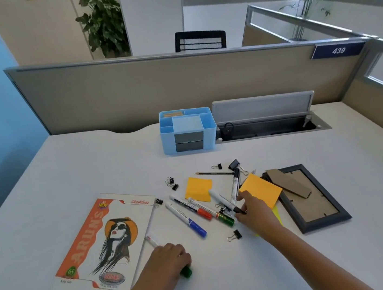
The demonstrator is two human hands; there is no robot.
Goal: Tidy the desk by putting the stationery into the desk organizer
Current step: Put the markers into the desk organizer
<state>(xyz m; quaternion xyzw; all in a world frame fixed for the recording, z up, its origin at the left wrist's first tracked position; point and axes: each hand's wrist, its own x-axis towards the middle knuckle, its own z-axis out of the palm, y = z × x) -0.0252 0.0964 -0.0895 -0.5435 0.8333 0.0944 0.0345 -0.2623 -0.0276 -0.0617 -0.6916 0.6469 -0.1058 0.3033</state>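
Note:
A light blue desk organizer (187,130) stands at the back of the white desk (92,172). Loose markers lie in the middle: one with a blue cap (187,219), one with a red cap (200,209), one with a green cap (224,218), and two black ones (235,185). My left hand (165,261) grips a white marker with a green cap (185,272) near the front. My right hand (255,210) pinches a black-capped marker (225,202) at its cap end. Two orange sticky pads (198,189) and several black binder clips (172,183) lie around, with a pencil (213,172) behind.
An illustrated notebook (103,244) lies at the left front. A dark picture frame (309,200) lies face down at the right, with its cardboard stand up. An open cable tray (268,127) is set in the desk behind. A beige partition (130,92) closes the back.

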